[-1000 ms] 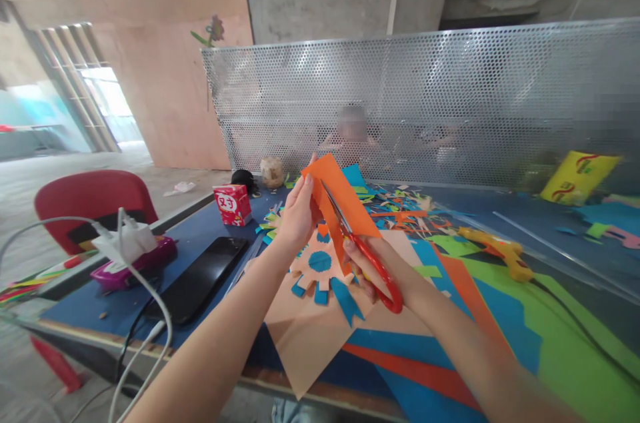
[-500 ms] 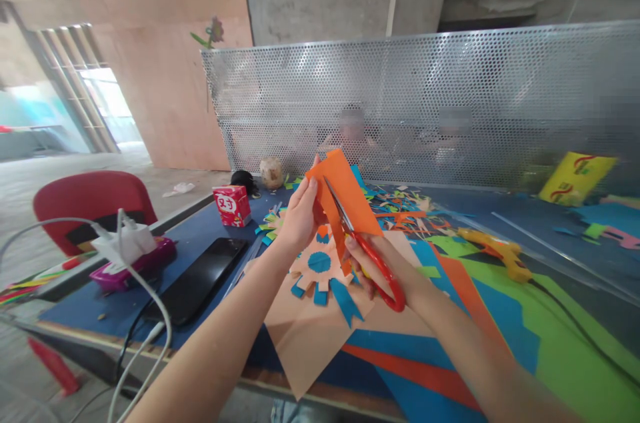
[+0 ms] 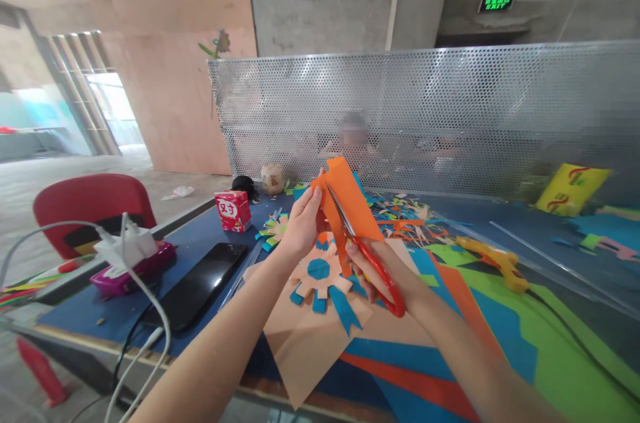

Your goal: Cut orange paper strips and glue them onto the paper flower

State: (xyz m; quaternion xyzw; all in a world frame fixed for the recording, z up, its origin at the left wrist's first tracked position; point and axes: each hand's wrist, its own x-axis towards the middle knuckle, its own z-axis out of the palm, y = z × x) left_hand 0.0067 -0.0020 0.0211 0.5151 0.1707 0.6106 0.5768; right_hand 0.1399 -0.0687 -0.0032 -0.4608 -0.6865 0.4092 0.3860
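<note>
My left hand point(image 3: 304, 215) pinches the left edge of an orange sheet of paper point(image 3: 353, 200), held up above the table. In my right hand point(image 3: 373, 263) are red-handled scissors point(image 3: 377, 270), their blades lying along a long cut in the sheet. A strip hangs loose on the left side of that cut. Below the hands lies a paper flower point(image 3: 319, 270) with a blue centre, peach petals and blue tabs, on peach paper point(image 3: 300, 350). A smaller green, peach and blue paper flower point(image 3: 273, 231) is partly hidden behind my left wrist.
Paper scraps point(image 3: 405, 216) spread behind the hands. A yellow glue gun point(image 3: 493, 260) with its cable rests on green paper point(image 3: 575, 343) at right. A black phone point(image 3: 200, 283), a red box point(image 3: 233, 211) and a purple power strip point(image 3: 133, 270) occupy the left. Behind stands a perforated metal screen point(image 3: 425, 116), a person beyond it.
The scissor blades and the orange sheet have shifted only slightly, and the sheet's top edge now looks more notched by the cut. The camera view has tilted up a little.
</note>
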